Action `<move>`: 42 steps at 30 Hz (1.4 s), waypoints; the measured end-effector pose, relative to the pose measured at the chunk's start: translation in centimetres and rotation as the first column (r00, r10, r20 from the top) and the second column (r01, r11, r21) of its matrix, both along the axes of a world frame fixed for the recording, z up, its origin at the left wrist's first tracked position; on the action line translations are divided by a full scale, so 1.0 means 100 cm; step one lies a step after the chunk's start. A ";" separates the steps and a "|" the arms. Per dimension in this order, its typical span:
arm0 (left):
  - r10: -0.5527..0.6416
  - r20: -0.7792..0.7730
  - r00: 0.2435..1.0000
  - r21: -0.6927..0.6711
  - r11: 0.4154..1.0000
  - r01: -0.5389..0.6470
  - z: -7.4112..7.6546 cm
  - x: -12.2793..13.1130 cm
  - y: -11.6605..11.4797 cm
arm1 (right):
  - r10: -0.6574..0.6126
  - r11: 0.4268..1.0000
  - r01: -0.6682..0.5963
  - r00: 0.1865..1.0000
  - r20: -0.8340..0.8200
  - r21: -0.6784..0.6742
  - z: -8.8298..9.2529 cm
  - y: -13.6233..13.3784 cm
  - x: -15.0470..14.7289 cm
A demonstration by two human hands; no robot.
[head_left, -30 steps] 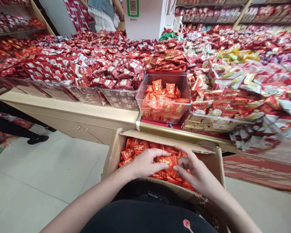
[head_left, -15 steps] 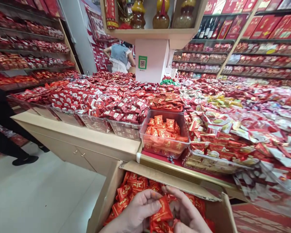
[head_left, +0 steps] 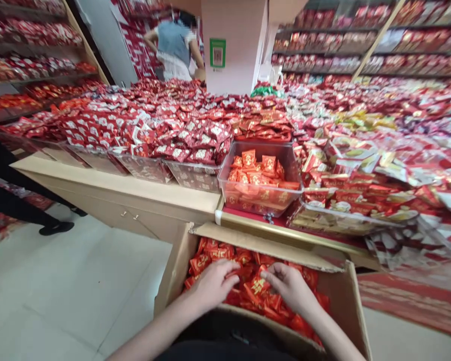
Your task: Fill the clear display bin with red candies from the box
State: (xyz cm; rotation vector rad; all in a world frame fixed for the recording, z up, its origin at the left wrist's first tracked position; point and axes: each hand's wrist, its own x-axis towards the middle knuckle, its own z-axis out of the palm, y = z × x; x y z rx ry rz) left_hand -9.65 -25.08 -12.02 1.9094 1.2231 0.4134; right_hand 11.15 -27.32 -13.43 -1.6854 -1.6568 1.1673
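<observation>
A cardboard box (head_left: 355,306) of small red candy packets (head_left: 206,262) with gold print stands in front of me. Both of my hands reach into it. My left hand (head_left: 212,286) has its fingers and thumb curled around the edge of a red packet, partly hidden by the fingers. To its right, my right hand (head_left: 287,286) pinches another red packet (head_left: 257,287) between thumb and fingertips, just above the heap. The two hands are a short gap apart. Beyond the box, a clear plastic bin (head_left: 261,193) holds similar orange-red packets.
Several clear bins of wrapped candy line the counter (head_left: 173,193), with heaps (head_left: 195,108) behind. A bin of durian-style packets (head_left: 353,198) sits at right. A person (head_left: 175,45) stands at the back; another person's dark-clothed legs (head_left: 22,203) are at left. A pillar (head_left: 235,50) rises mid-counter.
The view has tipped down. My hands have moved apart and lie farther forward in the box. The packet that was held up between them is no longer raised toward me.
</observation>
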 end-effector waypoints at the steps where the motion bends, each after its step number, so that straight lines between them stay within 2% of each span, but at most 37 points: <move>1: 0.045 -0.076 0.996 0.109 0.993 -0.037 -0.011 -0.006 0.002 | 0.004 0.999 -0.001 0.997 0.072 -0.034 -0.009 -0.002 0.006; 3: 0.126 -0.187 0.974 0.263 0.962 -0.074 -0.029 -0.017 0.007 | 0.013 0.999 -0.001 0.965 0.260 -0.048 -0.025 -0.009 0.016; 5: 0.145 -0.259 0.955 0.315 0.947 -0.058 -0.040 -0.024 0.012 | -0.018 1.000 0.018 0.896 0.444 0.003 -0.033 -0.015 0.021; 7: 0.127 -0.311 0.942 0.320 0.947 -0.022 -0.043 -0.024 0.018 | -0.078 0.995 0.035 0.830 0.552 0.089 -0.035 -0.018 0.021; 9: 0.102 -0.325 0.940 0.322 0.947 0.009 -0.042 -0.017 0.024 | -0.105 0.989 0.021 0.808 0.580 0.149 -0.033 -0.018 0.016; 14: -0.034 -0.256 0.966 0.255 0.962 0.101 -0.038 0.012 0.034 | -0.027 0.972 -0.082 0.892 0.451 0.222 -0.030 -0.011 0.004; 16: -0.044 -0.241 0.970 0.220 0.971 0.098 -0.040 0.019 0.036 | -0.001 0.970 -0.100 0.908 0.419 0.219 -0.031 -0.010 0.003; 20: 0.019 -0.237 0.971 0.159 0.987 0.020 -0.042 0.016 0.039 | 0.023 0.981 -0.103 0.906 0.423 0.167 -0.031 -0.014 0.001; 26: 0.079 -0.303 0.950 0.101 0.994 -0.051 -0.040 0.008 0.030 | 0.120 0.993 -0.117 0.875 0.469 -0.036 -0.040 -0.015 -0.018; 31: 0.008 -0.387 0.922 0.091 0.995 0.029 -0.037 0.012 0.014 | 0.080 0.996 -0.048 0.869 0.489 -0.078 -0.052 -0.007 -0.035; 34: -0.042 -0.408 0.912 0.064 0.995 0.075 -0.034 0.016 0.013 | 0.070 0.996 -0.033 0.884 0.462 -0.086 -0.053 -0.003 -0.036; 37: -0.060 -0.400 0.914 0.048 0.995 0.086 -0.025 0.010 0.015 | 0.071 0.996 -0.038 0.903 0.425 -0.086 -0.050 -0.005 -0.030; 40: 0.059 -0.245 0.968 -0.005 0.998 -0.062 -0.009 -0.004 0.015 | -0.004 1.000 0.008 0.953 0.304 -0.014 -0.039 -0.012 -0.021; 42: 0.222 -0.006 0.975 -0.157 0.963 -0.220 0.001 -0.010 0.010 | -0.088 0.996 0.088 0.994 0.067 -0.005 -0.027 -0.018 -0.020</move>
